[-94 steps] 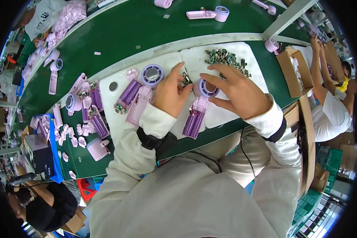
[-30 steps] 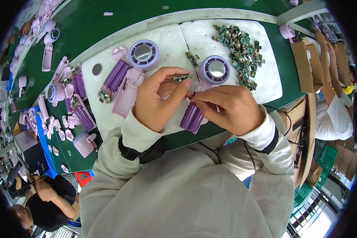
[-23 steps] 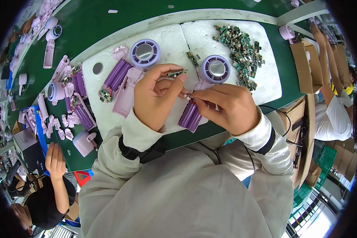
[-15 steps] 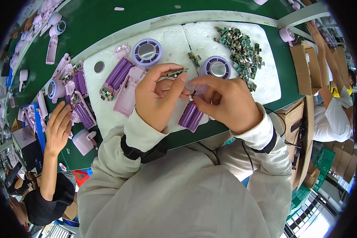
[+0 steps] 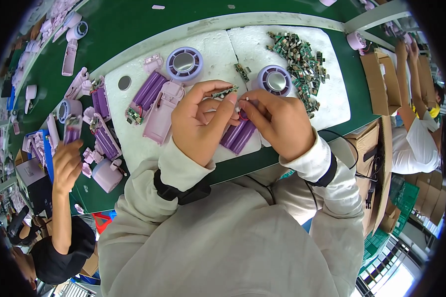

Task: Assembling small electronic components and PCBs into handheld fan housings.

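Between the thumb and forefinger of my left hand [image 5: 199, 123] is a small green circuit board [image 5: 225, 92]. My right hand [image 5: 286, 121] is close beside it, its thumb and forefinger pinching a small white plug [image 5: 247, 98]. Red wire shows just below those fingertips, near a purple twin-cell battery pack [image 5: 239, 136] that lies at the sheet's front edge, partly under my hands. Behind my right hand stands a round lilac part [image 5: 274, 80] with a silver disc. Another circuit board [image 5: 242, 73] lies behind my fingertips.
A heap of circuit boards [image 5: 302, 64] covers the right of the white foam sheet [image 5: 332, 99]. Left lie a lilac housing [image 5: 162, 114], a second battery pack [image 5: 149, 91], and another round part [image 5: 184, 64]. A co-worker's hand [image 5: 66, 166] lifts a part at far left. Cardboard box [image 5: 380, 84] at right.
My right hand has drawn in, its fingers closing on the white plug near the board. The battery pack has shifted slightly. At left, the co-worker's hand has picked up a part.
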Motion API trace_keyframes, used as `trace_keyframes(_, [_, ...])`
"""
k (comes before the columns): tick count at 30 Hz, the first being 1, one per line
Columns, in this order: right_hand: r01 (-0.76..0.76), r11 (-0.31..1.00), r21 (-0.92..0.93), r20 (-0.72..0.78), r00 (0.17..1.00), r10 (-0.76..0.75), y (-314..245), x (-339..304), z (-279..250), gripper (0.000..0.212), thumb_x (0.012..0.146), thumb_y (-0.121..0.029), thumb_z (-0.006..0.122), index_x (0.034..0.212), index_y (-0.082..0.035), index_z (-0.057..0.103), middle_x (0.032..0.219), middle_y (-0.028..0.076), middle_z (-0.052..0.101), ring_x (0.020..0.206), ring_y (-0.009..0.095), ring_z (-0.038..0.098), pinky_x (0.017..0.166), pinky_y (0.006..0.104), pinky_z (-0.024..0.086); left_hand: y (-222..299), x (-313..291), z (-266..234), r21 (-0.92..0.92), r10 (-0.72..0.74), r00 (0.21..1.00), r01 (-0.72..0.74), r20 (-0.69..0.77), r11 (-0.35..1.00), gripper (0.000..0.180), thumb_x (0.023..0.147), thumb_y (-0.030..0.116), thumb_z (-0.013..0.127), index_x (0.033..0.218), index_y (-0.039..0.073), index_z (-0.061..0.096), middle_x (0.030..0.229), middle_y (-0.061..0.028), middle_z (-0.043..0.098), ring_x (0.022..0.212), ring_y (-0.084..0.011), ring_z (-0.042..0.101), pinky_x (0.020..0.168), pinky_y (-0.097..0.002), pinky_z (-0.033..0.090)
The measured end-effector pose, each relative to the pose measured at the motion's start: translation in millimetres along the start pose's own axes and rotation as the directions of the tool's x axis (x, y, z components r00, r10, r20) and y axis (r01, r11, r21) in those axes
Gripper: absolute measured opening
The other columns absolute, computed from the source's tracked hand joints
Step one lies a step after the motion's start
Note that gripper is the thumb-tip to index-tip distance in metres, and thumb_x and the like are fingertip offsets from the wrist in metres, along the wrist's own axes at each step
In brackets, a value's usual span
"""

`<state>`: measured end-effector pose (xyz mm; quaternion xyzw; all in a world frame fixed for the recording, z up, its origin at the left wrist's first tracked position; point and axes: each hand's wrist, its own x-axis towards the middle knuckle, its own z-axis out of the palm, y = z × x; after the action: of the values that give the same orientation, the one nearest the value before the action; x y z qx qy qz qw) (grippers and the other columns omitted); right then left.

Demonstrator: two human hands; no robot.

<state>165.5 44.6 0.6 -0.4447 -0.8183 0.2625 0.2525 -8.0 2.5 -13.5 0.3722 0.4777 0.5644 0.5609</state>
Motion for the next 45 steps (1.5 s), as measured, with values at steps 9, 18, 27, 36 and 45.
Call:
trace_keyframes(9, [0.009,1.0,0.028,0.05,0.999,-0.011,5,-1,-8,0.015,0.09,-0.011,0.07,0.102,-0.003,0.072,0.058,0.01,0.059,0.047,0.019,0.059,0.049,0.0316,0.046,-10,7,-5,0.109,0.045,0.999,-0.046,0.009,0.993,0.026,0.093,0.001,0.066,0.118,-0.003,0.063,0.103,-0.0095,0.066,0.087,-0.0134,0.068,0.082,-0.026,0.056])
trace_keyframes(18, [0.042,0.993,0.11,0.182,0.981,-0.061,13,9,-22,0.014,0.09,-0.008,0.068,0.103,-0.005,0.073,0.065,0.011,0.065,0.052,0.02,0.064,0.052,0.0314,0.049,-10,7,-6,0.175,0.137,0.975,-0.168,0.174,0.97,0.026,0.094,0.001,0.064,0.12,-0.001,0.066,0.108,-0.0114,0.07,0.098,-0.0176,0.07,0.089,-0.0275,0.054])
trace_keyframes(27, [0.147,0.989,0.02,0.251,0.957,-0.148,19,11,-31,0.013,0.091,-0.01,0.067,0.103,-0.007,0.072,0.074,0.013,0.07,0.061,0.028,0.068,0.057,0.0342,0.052,-7,5,0,0.265,0.051,0.987,-0.09,0.151,0.96,0.023,0.096,0.004,0.062,0.118,-0.001,0.066,0.106,-0.0125,0.073,0.093,-0.0183,0.073,0.085,-0.0278,0.055])
trace_keyframes(36, [0.125,0.99,0.07,0.213,0.967,-0.138,19,5,-23,0.017,0.094,-0.009,0.063,0.109,-0.008,0.068,0.067,0.013,0.066,0.058,0.03,0.066,0.054,0.0376,0.049,-8,6,-4,0.322,0.019,0.993,-0.057,0.118,0.945,0.025,0.093,0.004,0.066,0.117,-0.001,0.065,0.1,-0.0101,0.073,0.09,-0.0164,0.073,0.084,-0.0264,0.055])
trace_keyframes(45, [0.126,0.985,0.121,0.172,0.974,-0.146,20,5,-23,0.017,0.094,-0.009,0.062,0.11,-0.007,0.068,0.062,0.013,0.062,0.055,0.029,0.064,0.052,0.037,0.048,-9,16,-9,0.287,0.065,0.957,-0.149,0.282,0.946,0.029,0.087,-0.002,0.07,0.115,0.0,0.063,0.096,-0.0083,0.072,0.088,-0.0131,0.07,0.082,-0.0265,0.056])
